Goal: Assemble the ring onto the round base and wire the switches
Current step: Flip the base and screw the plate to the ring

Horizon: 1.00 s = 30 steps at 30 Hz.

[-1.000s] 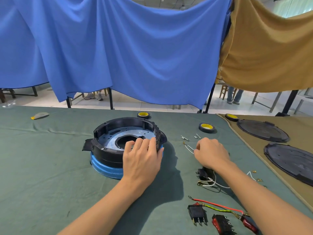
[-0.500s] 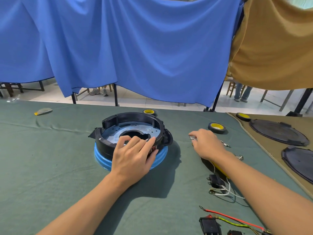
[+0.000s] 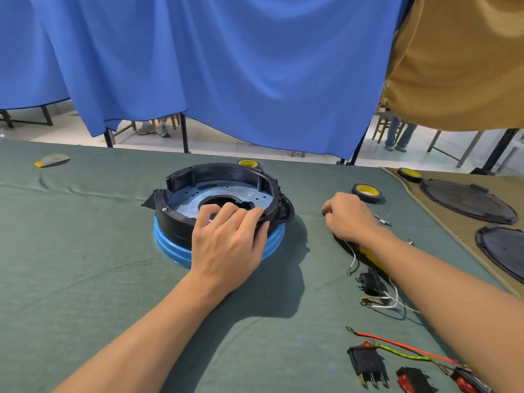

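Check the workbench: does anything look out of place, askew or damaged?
Nothing looks spilled or broken. The black ring sits on the blue base, left hand gripping its near rim. The switches and loose wires lie scattered on the cloth, not yet wired in.
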Available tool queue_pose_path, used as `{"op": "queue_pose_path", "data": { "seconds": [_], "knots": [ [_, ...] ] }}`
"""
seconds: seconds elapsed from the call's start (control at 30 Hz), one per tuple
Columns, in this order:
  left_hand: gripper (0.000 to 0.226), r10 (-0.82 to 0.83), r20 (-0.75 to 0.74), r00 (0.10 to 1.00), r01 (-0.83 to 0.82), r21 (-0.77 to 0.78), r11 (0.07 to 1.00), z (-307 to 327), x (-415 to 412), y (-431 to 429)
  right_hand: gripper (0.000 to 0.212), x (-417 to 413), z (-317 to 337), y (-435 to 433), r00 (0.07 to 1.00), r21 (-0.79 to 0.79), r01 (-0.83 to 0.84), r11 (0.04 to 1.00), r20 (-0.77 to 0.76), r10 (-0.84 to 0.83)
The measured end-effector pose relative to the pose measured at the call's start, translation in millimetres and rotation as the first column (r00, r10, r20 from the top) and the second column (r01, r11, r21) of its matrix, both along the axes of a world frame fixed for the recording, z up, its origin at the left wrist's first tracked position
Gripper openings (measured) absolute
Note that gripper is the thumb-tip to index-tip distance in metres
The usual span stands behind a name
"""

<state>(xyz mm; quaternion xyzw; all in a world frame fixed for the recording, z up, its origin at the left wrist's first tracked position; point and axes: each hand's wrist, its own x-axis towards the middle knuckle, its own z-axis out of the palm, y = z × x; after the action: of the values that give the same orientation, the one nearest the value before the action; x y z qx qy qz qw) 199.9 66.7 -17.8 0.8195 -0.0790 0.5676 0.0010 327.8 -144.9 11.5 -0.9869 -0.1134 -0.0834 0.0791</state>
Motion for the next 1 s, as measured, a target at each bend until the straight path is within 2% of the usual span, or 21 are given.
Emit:
{"op": "queue_pose_path", "data": {
  "seconds": [0.23,0.43,0.77,0.9,1.0],
  "knots": [
    [0.019,0.013,0.000,1.000,-0.013,-0.013,1.000,1.0,-2.1,-0.8,0.022,4.1,-3.0,3.8,0.998,-0.033,0.013,0.999,0.057,-0.011],
    [0.018,0.004,-0.014,1.000,-0.004,-0.016,1.000,0.6,-3.2,-0.6,0.013,15.2,0.8,6.8,0.996,0.028,0.086,0.996,-0.032,-0.085],
    [0.018,-0.005,-0.035,0.999,0.004,-0.026,1.000,0.8,-4.1,-0.1,0.019,29.4,-3.8,9.5,0.972,0.146,0.225,0.963,-0.094,-0.213],
    [0.018,0.000,-0.035,0.999,-0.001,-0.029,1.000,1.1,-3.8,-0.2,0.012,27.2,-1.6,13.1,0.966,0.127,0.253,0.959,-0.086,-0.243],
    [0.018,0.001,-0.036,0.999,-0.002,-0.033,0.999,1.8,-4.0,-0.5,0.015,22.0,-0.7,16.7,0.959,0.113,0.284,0.952,-0.063,-0.278]
  ]
}}
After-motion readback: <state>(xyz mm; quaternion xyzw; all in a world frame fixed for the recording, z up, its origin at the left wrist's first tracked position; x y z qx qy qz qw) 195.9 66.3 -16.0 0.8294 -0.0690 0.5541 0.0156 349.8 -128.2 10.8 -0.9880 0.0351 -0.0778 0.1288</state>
